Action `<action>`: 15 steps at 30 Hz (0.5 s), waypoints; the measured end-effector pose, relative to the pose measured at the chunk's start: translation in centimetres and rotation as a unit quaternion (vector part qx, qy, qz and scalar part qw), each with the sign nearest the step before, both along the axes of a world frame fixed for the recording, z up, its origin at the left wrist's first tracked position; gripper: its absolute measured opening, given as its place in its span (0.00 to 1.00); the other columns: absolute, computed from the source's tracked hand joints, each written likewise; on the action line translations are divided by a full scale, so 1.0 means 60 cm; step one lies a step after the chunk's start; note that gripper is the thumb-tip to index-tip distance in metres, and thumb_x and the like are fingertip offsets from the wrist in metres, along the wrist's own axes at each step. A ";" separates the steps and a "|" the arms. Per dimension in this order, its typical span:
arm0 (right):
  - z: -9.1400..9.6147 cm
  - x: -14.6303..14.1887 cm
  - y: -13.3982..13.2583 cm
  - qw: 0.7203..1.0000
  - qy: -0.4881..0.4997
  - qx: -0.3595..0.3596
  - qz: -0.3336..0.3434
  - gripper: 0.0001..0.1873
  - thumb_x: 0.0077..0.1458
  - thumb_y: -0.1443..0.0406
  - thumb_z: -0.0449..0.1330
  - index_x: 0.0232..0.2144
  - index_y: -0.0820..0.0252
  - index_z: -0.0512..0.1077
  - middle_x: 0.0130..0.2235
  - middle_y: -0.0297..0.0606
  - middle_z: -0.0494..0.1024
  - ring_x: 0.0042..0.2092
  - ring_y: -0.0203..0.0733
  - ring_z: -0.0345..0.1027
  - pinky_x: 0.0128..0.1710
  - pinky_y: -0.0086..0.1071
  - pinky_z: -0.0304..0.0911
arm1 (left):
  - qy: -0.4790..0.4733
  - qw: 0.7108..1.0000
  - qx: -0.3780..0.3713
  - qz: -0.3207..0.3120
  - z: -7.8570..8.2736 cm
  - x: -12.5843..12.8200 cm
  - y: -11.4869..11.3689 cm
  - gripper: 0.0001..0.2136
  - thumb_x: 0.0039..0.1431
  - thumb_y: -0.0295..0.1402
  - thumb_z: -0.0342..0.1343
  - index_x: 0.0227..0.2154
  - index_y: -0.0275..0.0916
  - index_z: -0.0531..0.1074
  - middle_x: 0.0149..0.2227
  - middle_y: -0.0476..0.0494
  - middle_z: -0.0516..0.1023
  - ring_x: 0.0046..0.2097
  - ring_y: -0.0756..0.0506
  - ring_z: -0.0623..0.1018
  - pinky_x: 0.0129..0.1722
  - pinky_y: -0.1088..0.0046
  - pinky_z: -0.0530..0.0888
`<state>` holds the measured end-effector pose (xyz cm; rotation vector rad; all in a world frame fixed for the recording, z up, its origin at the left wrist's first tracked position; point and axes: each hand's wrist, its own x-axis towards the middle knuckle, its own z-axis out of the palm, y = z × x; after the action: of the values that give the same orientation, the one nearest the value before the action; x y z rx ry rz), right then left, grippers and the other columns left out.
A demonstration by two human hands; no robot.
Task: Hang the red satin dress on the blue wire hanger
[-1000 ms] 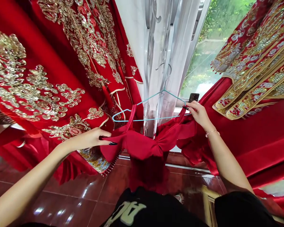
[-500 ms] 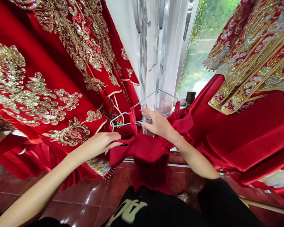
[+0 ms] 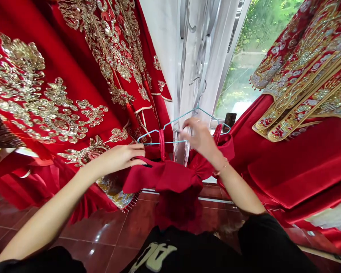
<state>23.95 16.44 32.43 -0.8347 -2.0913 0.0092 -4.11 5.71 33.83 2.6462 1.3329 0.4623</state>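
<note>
A plain red dress (image 3: 173,178) with thin straps hangs on a light blue wire hanger (image 3: 184,115) in front of a white curtain. My left hand (image 3: 118,158) pinches the dress's upper left edge, its dark nails pressed into the cloth. My right hand (image 3: 198,137) is raised at the middle of the hanger, by its bottom wire; it is blurred by motion, so its fingers cannot be read. One red strap (image 3: 161,139) loops over the hanger's left side, another strap (image 3: 217,132) over its right end.
Red garments with heavy gold embroidery (image 3: 59,94) hang on the left, and another embroidered red robe (image 3: 304,98) on the right. A window (image 3: 244,72) lies behind the curtain (image 3: 199,57), with a small dark object (image 3: 229,118) on its sill. Glossy red-brown tiles (image 3: 108,235) cover the floor.
My right hand left the dress's right shoulder at the hanger's right end and came to the middle of the hanger, then rose slightly. My left hand has kept its pinch on the dress.
</note>
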 end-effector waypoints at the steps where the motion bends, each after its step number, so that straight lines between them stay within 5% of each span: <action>1: 0.004 0.025 0.021 0.997 0.073 0.019 -0.029 0.28 0.63 0.40 0.46 0.36 0.54 0.71 0.40 0.43 0.77 0.46 0.49 0.70 0.50 0.45 0.64 | -0.005 1.000 -0.019 -0.016 0.014 -0.009 0.010 0.18 0.65 0.49 0.52 0.29 0.45 0.78 0.34 0.46 0.78 0.33 0.46 0.78 0.33 0.72 0.72; 4: -0.001 0.082 0.092 0.983 0.178 -0.012 -0.050 0.34 0.58 0.35 0.48 0.40 0.55 0.73 0.45 0.45 0.76 0.50 0.51 0.68 0.53 0.46 0.62 | -0.010 0.995 -0.071 -0.064 0.056 -0.025 0.050 0.17 0.62 0.48 0.55 0.24 0.44 0.77 0.29 0.46 0.77 0.30 0.46 0.77 0.32 0.71 0.73; 9: -0.030 0.105 0.151 0.961 0.213 -0.156 0.081 0.37 0.51 0.32 0.52 0.29 0.58 0.76 0.26 0.34 0.70 0.30 0.38 0.62 0.35 0.34 0.62 | 0.033 0.990 -0.102 -0.096 0.109 -0.036 0.118 0.19 0.64 0.45 0.53 0.20 0.41 0.73 0.24 0.47 0.73 0.26 0.50 0.71 0.29 0.74 0.70; 15: -0.018 0.112 0.155 0.954 0.226 -0.170 0.100 0.35 0.45 0.33 0.60 0.24 0.59 0.77 0.22 0.31 0.63 0.27 0.34 0.53 0.28 0.31 0.53 | 0.068 0.991 -0.087 -0.071 0.115 -0.071 0.149 0.23 0.65 0.50 0.50 0.20 0.40 0.69 0.23 0.48 0.71 0.26 0.50 0.66 0.31 0.72 0.68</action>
<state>30.66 25.76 31.32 -0.7309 -1.7462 0.6292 -8.38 14.67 40.71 2.6413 1.1507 0.1433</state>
